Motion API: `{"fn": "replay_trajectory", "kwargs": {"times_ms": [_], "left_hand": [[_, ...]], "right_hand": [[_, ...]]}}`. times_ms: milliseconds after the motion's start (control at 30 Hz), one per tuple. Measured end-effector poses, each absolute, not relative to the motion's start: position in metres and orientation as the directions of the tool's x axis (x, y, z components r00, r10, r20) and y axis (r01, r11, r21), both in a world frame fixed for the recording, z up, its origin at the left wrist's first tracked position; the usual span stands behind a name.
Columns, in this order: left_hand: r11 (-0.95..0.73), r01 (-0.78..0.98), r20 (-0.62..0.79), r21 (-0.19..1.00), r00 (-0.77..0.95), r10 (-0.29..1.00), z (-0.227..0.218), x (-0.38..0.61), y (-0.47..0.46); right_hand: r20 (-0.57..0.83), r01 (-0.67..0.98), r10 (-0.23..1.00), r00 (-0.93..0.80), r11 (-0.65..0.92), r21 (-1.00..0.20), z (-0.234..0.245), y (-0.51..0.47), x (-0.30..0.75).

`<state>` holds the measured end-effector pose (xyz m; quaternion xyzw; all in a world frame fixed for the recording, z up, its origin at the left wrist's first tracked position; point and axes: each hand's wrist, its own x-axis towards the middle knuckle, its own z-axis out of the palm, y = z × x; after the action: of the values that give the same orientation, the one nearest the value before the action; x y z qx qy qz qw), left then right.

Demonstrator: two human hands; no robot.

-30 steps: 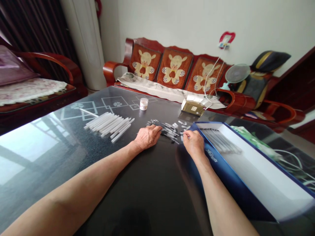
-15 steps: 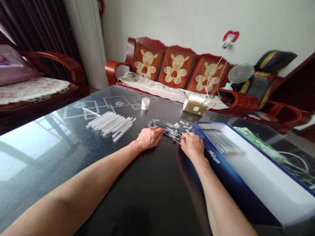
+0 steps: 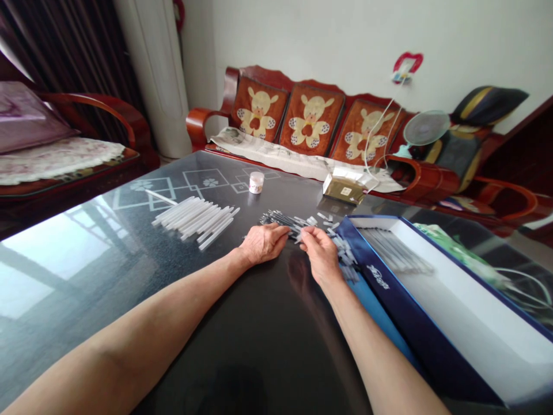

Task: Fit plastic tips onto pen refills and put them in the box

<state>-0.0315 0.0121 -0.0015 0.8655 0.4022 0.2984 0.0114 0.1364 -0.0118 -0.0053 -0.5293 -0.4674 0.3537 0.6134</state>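
Observation:
My left hand rests palm down on the dark glass table, fingers loosely curled against the near edge of a pile of thin dark rods. My right hand is beside it, fingers pinched together at the same pile; what they hold is too small to make out. Small pale caps lie scattered just right of my right hand. A bundle of white tubes lies further left. An open blue box with a white inside stands at the right, holding several rods.
A small white jar and a brown carton stand at the table's far side. Behind is a red wooden sofa with patterned cushions, a fan and cables. A wooden armchair stands to the left.
My right hand has moved left, away from the blue box's corner and toward my left hand at the rod pile. My left hand has stayed in place.

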Motion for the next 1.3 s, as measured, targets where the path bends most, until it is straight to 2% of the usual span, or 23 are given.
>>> {"fn": "replay_trajectory", "kwargs": {"times_ms": [67,133,367,600,767,1000,1300], "left_hand": [[-0.685,0.679,0.513,0.264,0.502,0.696,-0.002,-0.031,0.012],[-0.691,0.671,0.518,0.27,0.503,0.691,-0.002,-0.031,0.012],[-0.717,0.648,0.512,0.256,0.538,0.669,-0.004,-0.032,0.012],[-0.764,0.578,0.517,0.287,0.578,0.632,-0.005,-0.032,0.016],[-0.783,0.554,0.511,0.281,0.605,0.611,-0.006,-0.032,0.019],[-0.768,0.583,0.449,0.266,0.63,0.634,-0.007,-0.035,0.02],[-0.764,0.613,0.439,0.2,0.641,0.629,-0.004,-0.034,0.015]], "right_hand": [[0.137,-0.082,0.946,0.294,0.167,-0.983,-0.013,-0.013,0.13],[0.143,-0.117,0.939,0.311,0.188,-0.975,-0.019,-0.013,0.127],[0.2,-0.085,0.921,0.336,0.24,-0.967,-0.021,-0.012,0.127],[0.232,0.036,0.934,0.273,0.231,-0.972,-0.019,-0.016,0.124],[0.229,-0.017,0.949,0.216,0.238,-0.971,-0.018,-0.016,0.127],[0.121,-0.086,0.958,0.259,0.147,-0.985,-0.017,-0.015,0.126],[0.048,-0.147,0.959,0.278,0.092,-0.985,-0.011,-0.017,0.122]]}}
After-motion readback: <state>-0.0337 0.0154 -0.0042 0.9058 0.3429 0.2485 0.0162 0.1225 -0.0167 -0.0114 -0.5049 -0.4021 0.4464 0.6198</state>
